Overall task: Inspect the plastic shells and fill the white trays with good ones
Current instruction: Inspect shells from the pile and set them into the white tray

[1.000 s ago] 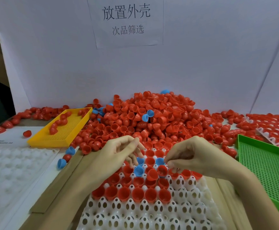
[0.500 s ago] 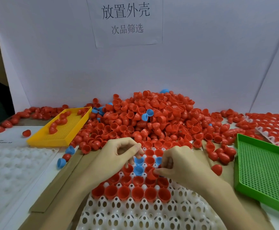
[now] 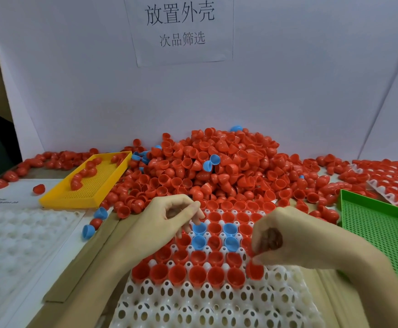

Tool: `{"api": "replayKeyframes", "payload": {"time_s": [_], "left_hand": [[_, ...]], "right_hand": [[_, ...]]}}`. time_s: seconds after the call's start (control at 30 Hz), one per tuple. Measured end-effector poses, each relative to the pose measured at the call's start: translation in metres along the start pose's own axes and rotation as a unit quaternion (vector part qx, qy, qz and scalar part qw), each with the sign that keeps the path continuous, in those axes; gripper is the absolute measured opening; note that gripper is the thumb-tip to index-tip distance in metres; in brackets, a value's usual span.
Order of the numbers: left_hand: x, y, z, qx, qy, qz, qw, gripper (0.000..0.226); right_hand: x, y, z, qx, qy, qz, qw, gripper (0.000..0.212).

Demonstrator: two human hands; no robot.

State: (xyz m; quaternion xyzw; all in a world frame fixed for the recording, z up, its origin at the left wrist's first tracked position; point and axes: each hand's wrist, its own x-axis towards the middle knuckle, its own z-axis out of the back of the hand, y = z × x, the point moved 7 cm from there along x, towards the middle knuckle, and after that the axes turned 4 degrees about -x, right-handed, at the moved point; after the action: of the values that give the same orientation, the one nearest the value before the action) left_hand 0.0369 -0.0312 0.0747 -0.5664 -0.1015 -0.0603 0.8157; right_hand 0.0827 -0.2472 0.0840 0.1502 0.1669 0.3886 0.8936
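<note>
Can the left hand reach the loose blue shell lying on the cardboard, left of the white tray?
Probably yes. The blue shell lies in the open beside the left forearm, nothing covers it, and the left hand appears to hold nothing.

Green tray (image 3: 380, 235) cut off by right edge.

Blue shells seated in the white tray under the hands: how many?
4, in a square block near the white tray's far end: two in one row, two directly nearer. The hands may hide others.
</note>
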Motion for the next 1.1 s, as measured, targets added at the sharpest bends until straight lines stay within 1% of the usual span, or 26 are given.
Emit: {"api": "replayKeyframes", "payload": {"time_s": [0.07, 0.13, 0.27, 0.37, 0.43, 0.57, 0.67, 0.73, 0.77, 0.83, 0.9, 0.97, 1.0, 1.03, 1.07, 1.1], "left_hand": [[0.0, 0.0, 0.0, 0.002, 0.001, 0.001, 1.0, 0.029], [0.0, -0.001, 0.0, 0.0, 0.003, 0.002, 1.0, 0.029], [0.0, 0.001, -0.001, 0.0, 0.007, 0.005, 1.0, 0.026], [-0.001, -0.001, -0.003, 0.0, 0.013, 0.0, 1.0, 0.025], [-0.001, -0.002, -0.003, -0.001, 0.015, 0.0, 1.0, 0.026], [0.0, -0.001, -0.003, 0.003, 0.012, -0.003, 1.0, 0.025], [0.0, -0.002, -0.001, 0.002, 0.01, -0.005, 1.0, 0.025], [0.0, -0.002, 0.0, 0.0, 0.01, -0.005, 1.0, 0.025], [0.001, -0.002, 0.0, -0.001, 0.01, -0.005, 1.0, 0.025], [0.001, -0.003, 0.001, -0.004, 0.009, -0.005, 1.0, 0.025], [0.001, -0.003, 0.002, -0.006, 0.007, -0.005, 1.0, 0.025], [0.0, -0.004, 0.002, -0.007, 0.006, -0.006, 1.0, 0.025], [0.0, -0.004, 0.003, -0.008, 0.005, -0.006, 1.0, 0.025], [0.0, -0.004, 0.003, -0.009, 0.003, -0.007, 1.0, 0.025], [0.0, -0.004, 0.004, -0.008, 0.001, -0.007, 1.0, 0.026], [0.0, -0.004, 0.004, -0.005, 0.0, -0.008, 1.0, 0.026]], "right_hand": [[0.001, -0.002, -0.007, -0.043, 0.017, -0.012, 0.999, 0.011], [0.003, -0.003, -0.012, -0.057, 0.022, -0.025, 0.998, 0.009], [0.011, 0.002, -0.027, -0.088, 0.044, -0.033, 0.995, 0.012], [0.016, 0.002, -0.036, -0.124, 0.045, -0.036, 0.991, 0.011], [0.017, 0.002, -0.038, -0.128, 0.044, -0.036, 0.99, 0.012], [0.014, -0.001, -0.035, -0.098, 0.056, -0.032, 0.993, 0.013], [0.011, -0.007, -0.024, -0.04, 0.062, -0.017, 0.997, 0.015], [0.009, -0.011, -0.011, 0.021, 0.054, -0.001, 0.998, 0.012], [0.007, -0.016, -0.003, 0.05, 0.035, 0.002, 0.998, 0.011], [0.004, -0.033, 0.016, 0.077, -0.032, -0.004, 0.997, 0.012], [0.003, -0.059, 0.035, 0.08, -0.136, -0.029, 0.987, 0.009], [0.001, -0.089, 0.051, 0.071, -0.27, -0.084, 0.957, 0.008], [-0.001, -0.102, 0.054, 0.055, -0.327, -0.115, 0.937, 0.014], [0.0, -0.112, 0.055, 0.037, -0.361, -0.136, 0.922, 0.022], [0.004, -0.118, 0.051, 0.02, -0.371, -0.145, 0.917, 0.032], [0.01, -0.122, 0.045, 0.004, -0.361, -0.146, 0.921, 0.041]]}}
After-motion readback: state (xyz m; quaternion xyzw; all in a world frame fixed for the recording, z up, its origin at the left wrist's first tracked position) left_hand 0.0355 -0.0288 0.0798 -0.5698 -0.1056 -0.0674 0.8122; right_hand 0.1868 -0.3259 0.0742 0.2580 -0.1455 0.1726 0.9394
